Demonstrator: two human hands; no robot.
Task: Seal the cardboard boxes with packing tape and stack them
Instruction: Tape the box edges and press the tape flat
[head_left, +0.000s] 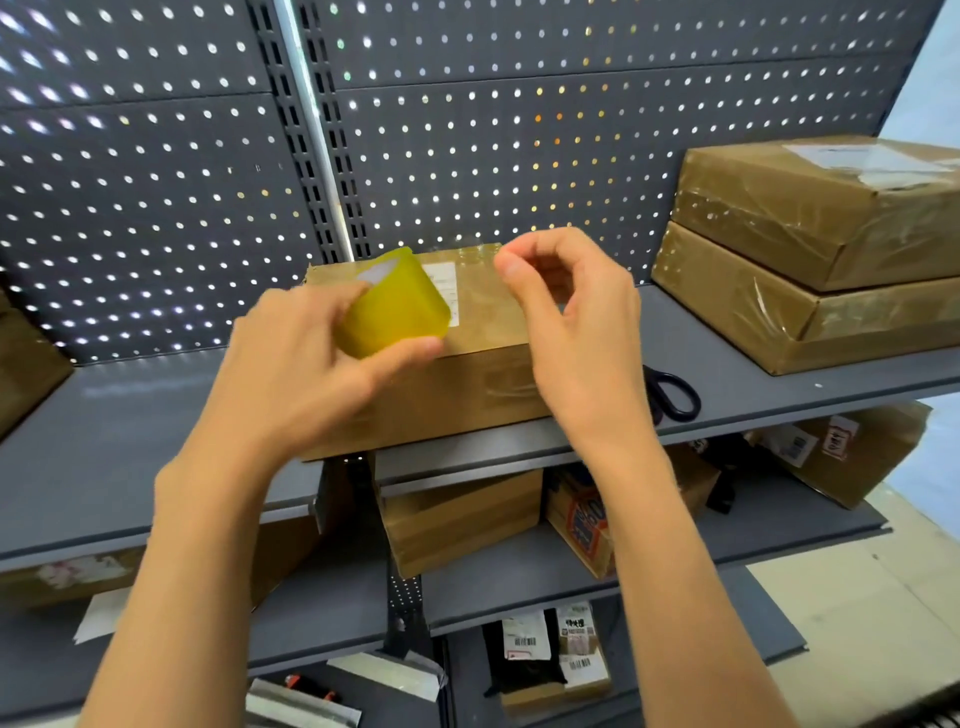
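On the grey shelf (727, 364), box (457, 384) sits centred, 2 taped boxes (810, 249) stacked right. Left hand (296, 364) grips tape roll (392, 306); right hand (566, 312) pinches, probably the clear tape end. Advice: pull taut, lay along seam, press flat; scissors (672, 397) near.

1. The top shelf (156, 415) is grey, backed by a pegboard (156, 156).
2. A box (467, 384) sits mid-shelf at the front edge.
3. Scissors (672, 397) lie just right of it.
4. At far right, a stack (810, 270) of two wrapped boxes rests on the shelf.
5. Another box (26, 364) shows at the left edge.
6. The lower shelves (519, 577) carry more boxes (457, 519) and labelled packets (545, 649).
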